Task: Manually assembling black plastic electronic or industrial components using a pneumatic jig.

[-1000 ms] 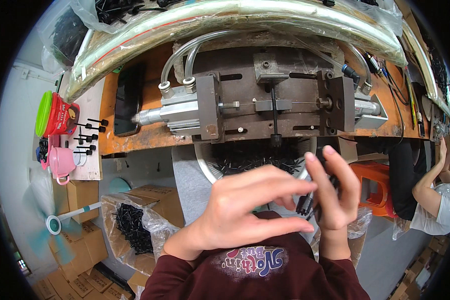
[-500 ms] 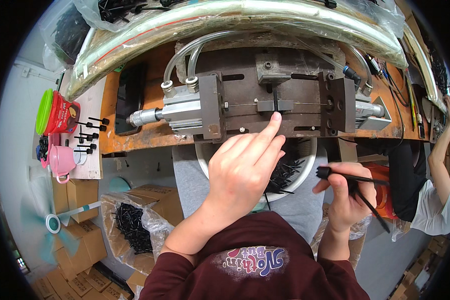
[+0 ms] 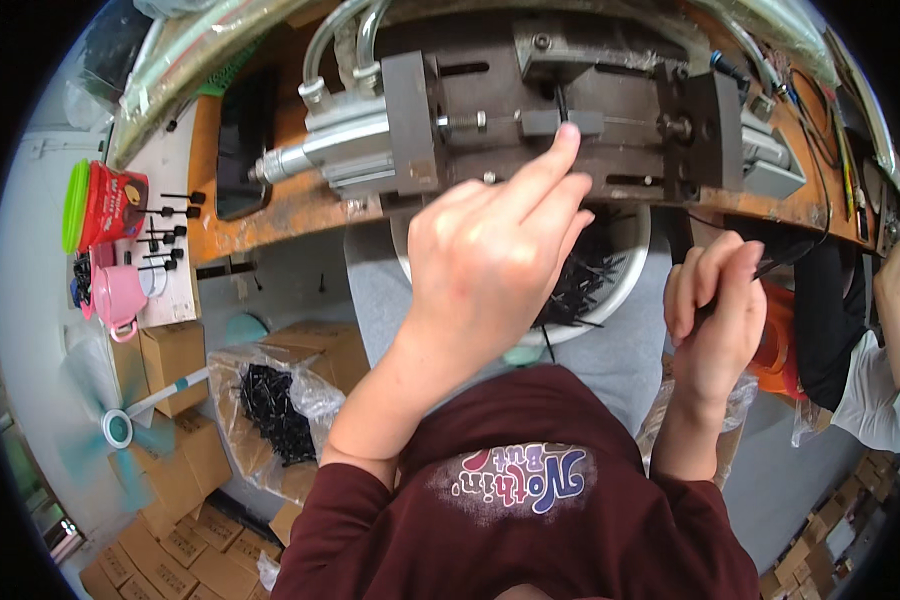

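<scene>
My left hand (image 3: pixel 485 250) reaches over the front of the metal fixture, index finger stretched out and the other fingers partly bent. Its index fingertip touches the near end of a thin black plastic rod (image 3: pixel 561 100), which lies across a small grey block (image 3: pixel 542 122) at the fixture's middle. My right hand (image 3: pixel 718 305) is closed in the air to the right of the white tub, around black long-stemmed plastic pieces (image 3: pixel 767 268). The fingers hide most of them. Metal pins (image 3: pixel 462 121) point inward from the fixture's side blocks.
On my lap, a white tub (image 3: pixel 625 290) holds black pieces. Black parts (image 3: pixel 270 415) fill a plastic-lined carton at left. A fan (image 3: pixel 117 428), a red bucket (image 3: pixel 120 205) and a pink cup (image 3: pixel 120 295) are also left. Another person's arm (image 3: pixel 892 300) shows at far right.
The view has shifted, so the fixture sits higher. My right hand has risen and turned, its fingers now covering the black pieces. The side pins stick out farther inward. My left fingertip stays at the rod.
</scene>
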Action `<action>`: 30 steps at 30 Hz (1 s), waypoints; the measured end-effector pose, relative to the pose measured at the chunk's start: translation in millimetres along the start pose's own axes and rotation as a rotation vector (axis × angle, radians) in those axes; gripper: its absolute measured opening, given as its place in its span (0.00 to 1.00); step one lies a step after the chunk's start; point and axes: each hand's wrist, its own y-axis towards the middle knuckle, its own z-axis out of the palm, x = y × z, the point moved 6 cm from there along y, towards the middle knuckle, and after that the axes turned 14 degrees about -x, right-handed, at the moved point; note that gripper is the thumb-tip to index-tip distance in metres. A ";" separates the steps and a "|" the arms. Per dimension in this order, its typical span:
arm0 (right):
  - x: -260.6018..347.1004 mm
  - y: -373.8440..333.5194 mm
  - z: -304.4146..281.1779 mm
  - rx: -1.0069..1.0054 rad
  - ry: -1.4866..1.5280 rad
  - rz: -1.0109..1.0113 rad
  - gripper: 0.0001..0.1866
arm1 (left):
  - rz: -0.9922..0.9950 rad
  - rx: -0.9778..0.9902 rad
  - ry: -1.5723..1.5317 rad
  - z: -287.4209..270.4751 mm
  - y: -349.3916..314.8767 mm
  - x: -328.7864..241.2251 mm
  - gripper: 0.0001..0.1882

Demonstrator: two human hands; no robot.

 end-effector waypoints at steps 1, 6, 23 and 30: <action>-1.1 -0.5 -1.8 0.024 0.045 0.053 0.30 | -0.009 0.014 0.008 0.2 -1.5 0.2 0.11; -5.4 -4.9 -1.8 -0.027 0.008 0.090 0.40 | -0.006 -0.006 -0.165 -4.6 -9.2 6.1 0.12; -17.2 -13.3 68.6 0.288 -0.019 0.018 0.29 | -0.066 -0.055 -0.458 -57.2 -12.7 0.8 0.23; -127.3 -18.7 57.9 0.323 -0.742 -0.631 0.06 | -0.103 -0.127 -0.329 -60.7 -15.1 8.9 0.23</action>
